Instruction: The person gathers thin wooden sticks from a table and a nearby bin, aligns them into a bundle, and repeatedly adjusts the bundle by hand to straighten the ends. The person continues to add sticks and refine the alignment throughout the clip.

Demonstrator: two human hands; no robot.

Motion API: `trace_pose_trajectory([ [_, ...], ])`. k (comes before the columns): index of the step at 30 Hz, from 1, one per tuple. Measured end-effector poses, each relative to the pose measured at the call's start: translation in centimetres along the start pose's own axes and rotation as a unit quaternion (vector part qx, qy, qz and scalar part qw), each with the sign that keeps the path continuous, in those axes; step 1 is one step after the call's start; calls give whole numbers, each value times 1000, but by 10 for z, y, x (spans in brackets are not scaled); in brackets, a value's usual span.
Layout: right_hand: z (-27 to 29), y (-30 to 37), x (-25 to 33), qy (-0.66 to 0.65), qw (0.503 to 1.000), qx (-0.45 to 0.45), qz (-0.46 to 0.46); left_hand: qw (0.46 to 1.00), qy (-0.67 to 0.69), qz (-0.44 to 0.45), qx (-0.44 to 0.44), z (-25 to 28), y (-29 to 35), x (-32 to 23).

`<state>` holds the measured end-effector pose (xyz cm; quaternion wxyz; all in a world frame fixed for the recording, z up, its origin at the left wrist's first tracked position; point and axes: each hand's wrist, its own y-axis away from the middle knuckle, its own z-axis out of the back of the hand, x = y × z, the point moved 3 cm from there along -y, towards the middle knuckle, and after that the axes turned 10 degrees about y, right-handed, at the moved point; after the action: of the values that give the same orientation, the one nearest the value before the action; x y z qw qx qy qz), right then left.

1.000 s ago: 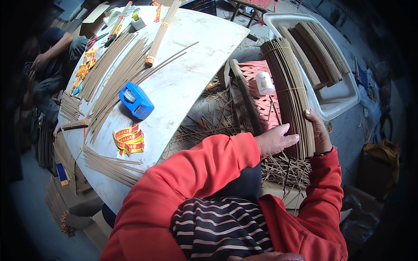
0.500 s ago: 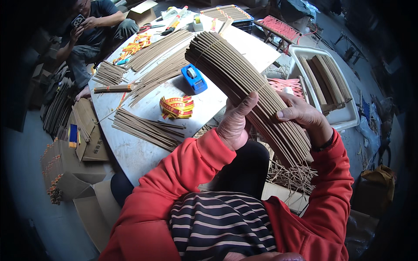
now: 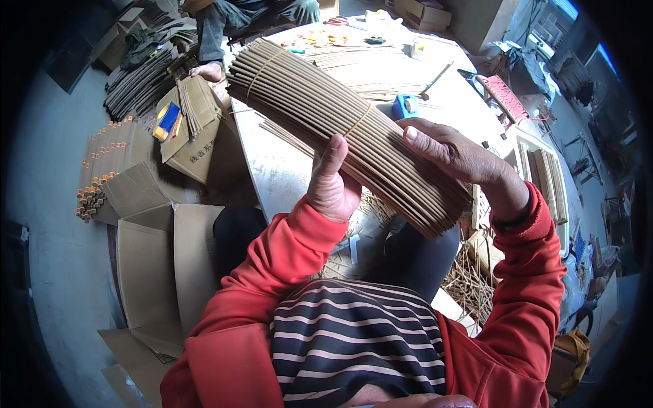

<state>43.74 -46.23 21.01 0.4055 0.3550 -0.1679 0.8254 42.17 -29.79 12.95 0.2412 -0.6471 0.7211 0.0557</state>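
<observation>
A thick bundle of thin brown incense sticks (image 3: 326, 112) lies slantwise between my hands, bound by two rubber bands. My left hand (image 3: 333, 183) grips it from the near side at about the middle, thumb on top and fingers hidden underneath. On the far right side my right hand (image 3: 452, 153) is closed round the bundle, its thumb pressing the upper surface. The bundle is held up above the near edge of the white table (image 3: 272, 170), its far end pointing to the upper left.
On the table stand a blue tape dispenser (image 3: 405, 107) and loose sticks. An opened cardboard box (image 3: 146, 258) is at my left, near stacked banded bundles (image 3: 105, 170). A white tub (image 3: 561, 197) with sticks stands right. Another person's leg (image 3: 235, 27) shows at the back.
My view has turned left, bringing the open box further into sight. The bundle now lies flatter, its far end further left, still in both hands.
</observation>
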Motion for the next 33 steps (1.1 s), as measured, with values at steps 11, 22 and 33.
trace_pose_trajectory([
  [11, -16, 65, -194, 422, 877, -100, -206, 978, 19, -200, -61, 99, 53, -135],
  [22, 27, 125, -214, 515, 802, -44, -300, 939, -13, -325, -117, 143, 82, -203],
  [33, -15, -76, -151, 185, 964, -150, -122, 920, -24, -364, -145, 170, 55, -199],
])
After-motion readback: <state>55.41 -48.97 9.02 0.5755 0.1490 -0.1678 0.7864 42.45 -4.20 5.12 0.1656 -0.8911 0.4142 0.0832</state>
